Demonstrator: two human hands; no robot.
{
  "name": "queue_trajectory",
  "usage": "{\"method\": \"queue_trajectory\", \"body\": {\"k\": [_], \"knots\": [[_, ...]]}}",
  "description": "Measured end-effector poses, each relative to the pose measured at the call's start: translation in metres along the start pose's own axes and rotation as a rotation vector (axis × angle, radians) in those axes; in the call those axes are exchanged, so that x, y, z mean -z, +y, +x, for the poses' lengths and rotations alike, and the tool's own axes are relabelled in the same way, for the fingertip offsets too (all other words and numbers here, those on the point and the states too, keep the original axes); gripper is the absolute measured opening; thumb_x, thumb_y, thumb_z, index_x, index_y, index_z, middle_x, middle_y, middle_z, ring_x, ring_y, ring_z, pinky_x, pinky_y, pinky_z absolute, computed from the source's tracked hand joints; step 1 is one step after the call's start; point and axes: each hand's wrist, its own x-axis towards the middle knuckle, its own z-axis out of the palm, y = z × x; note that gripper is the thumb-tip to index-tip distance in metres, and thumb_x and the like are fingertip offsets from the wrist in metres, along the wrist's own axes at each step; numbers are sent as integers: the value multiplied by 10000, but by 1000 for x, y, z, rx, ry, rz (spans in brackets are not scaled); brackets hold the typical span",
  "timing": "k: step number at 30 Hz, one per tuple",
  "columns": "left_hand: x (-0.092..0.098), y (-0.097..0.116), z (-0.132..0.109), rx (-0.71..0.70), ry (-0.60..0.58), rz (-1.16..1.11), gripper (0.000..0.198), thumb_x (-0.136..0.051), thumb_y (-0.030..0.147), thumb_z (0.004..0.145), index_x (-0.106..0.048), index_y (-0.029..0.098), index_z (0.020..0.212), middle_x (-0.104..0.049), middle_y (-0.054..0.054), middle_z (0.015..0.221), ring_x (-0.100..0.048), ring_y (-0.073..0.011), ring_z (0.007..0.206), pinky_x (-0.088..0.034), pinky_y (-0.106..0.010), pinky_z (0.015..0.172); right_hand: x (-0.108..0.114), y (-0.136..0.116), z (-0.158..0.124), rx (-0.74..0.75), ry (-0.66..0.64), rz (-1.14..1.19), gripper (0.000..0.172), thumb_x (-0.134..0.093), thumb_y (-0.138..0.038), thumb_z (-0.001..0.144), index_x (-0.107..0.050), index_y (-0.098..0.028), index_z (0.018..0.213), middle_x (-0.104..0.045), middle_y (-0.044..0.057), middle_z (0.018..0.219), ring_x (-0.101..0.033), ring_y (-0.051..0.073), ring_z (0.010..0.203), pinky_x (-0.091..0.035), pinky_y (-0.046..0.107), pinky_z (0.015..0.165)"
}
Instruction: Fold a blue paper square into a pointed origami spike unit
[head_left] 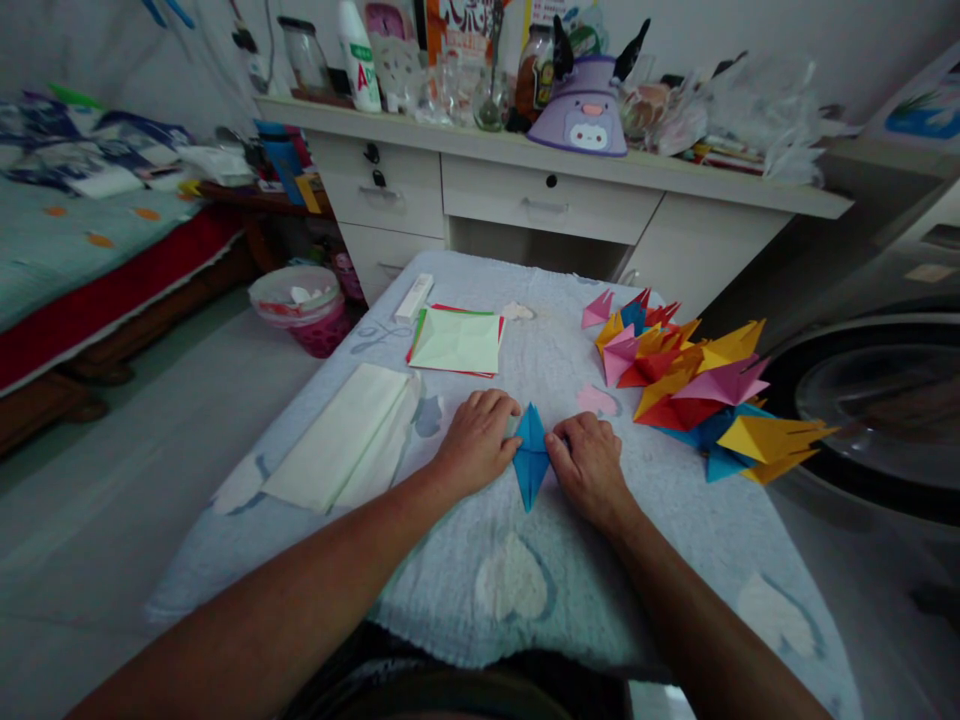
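A blue folded origami paper, shaped like a long diamond with creases across its middle, lies flat on the cloth-covered table. At its left corner is my left hand, fingers curled and thumb at the paper's edge. My right hand holds the right corner in the same way, its fingers bent inward. The undersides of both hands are hidden. Beyond them sits a stack of square paper, pale green on top with red and green edges below. Several folded paper pieces in yellow, red, pink and blue are grouped at the right.
Folded whitish sheets lie left of my forearm, and a small white box is near the far left edge. A white cabinet with jars and a purple hat stands behind. A pink bin is on the floor; a washing machine is right.
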Motion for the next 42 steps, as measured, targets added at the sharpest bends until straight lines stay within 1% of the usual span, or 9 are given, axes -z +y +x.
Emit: {"method": "queue_trajectory", "body": {"k": [4,13,17,23,30,34,36,38,42], "knots": [[2,3,-2,73,-17,51,199,-648,251,822,-570,191,995,-563,-82,1115,-482,-263,1093,-421,-428,945,-1,-4,0,-10,-2,-39,220,-573,-408,879,-647,-202,876,-571,82,943,-479,268,903,-294,360,746],[-1,-1,-2,44,-21,21,94,-635,241,831,-593,196,902,-596,-57,1006,-526,-243,998,-427,-395,885,-7,-3,1,-14,15,38,125,-657,-300,790,-614,-198,847,-580,62,924,-488,246,877,-313,345,745],[-2,-3,-1,50,-9,-127,130,-633,183,803,-556,209,905,-627,-27,952,-573,-224,957,-438,-384,878,-4,-4,1,13,20,142,89,-633,-234,780,-585,-193,843,-611,58,897,-512,236,875,-354,357,787],[-3,-4,1,157,-3,-479,433,-605,100,744,-496,242,1137,-606,31,834,-603,-162,835,-468,-314,821,-2,-6,0,43,28,332,53,-577,-215,769,-538,-211,804,-608,17,784,-541,191,767,-412,329,744],[-2,-1,5,213,-2,-856,303,-613,144,745,-552,195,1038,-620,17,829,-587,-131,778,-459,-268,744,2,-9,-1,-20,19,788,144,-590,-286,782,-517,-216,884,-554,-29,719,-514,131,622,-435,252,583],[0,3,5,276,102,-833,213,-664,196,736,-540,193,909,-570,46,730,-542,-113,675,-419,-236,652,4,-11,-1,-69,-19,939,157,-585,-345,788,-491,-222,767,-465,-59,603,-427,107,513,-363,221,465],[3,7,3,288,166,-694,189,-685,256,750,-509,189,745,-500,61,645,-486,-104,614,-374,-227,602,6,-13,-1,-68,48,908,143,-582,-329,782,-486,-224,764,-463,-59,604,-424,104,513,-358,220,466],[6,12,0,257,149,-598,255,-672,309,786,-496,183,653,-485,56,606,-466,-105,593,-357,-231,584,7,-13,-2,-63,136,791,103,-569,-288,778,-487,-226,763,-464,-58,605,-428,106,523,-356,220,479],[7,21,-3,188,34,-753,146,-645,318,829,-640,184,888,-666,-5,815,-612,-146,754,-459,-254,686,6,-13,-4,0,216,561,52,-541,-205,768,-498,-226,788,-474,-53,621,-448,117,550,-370,233,520]]}}
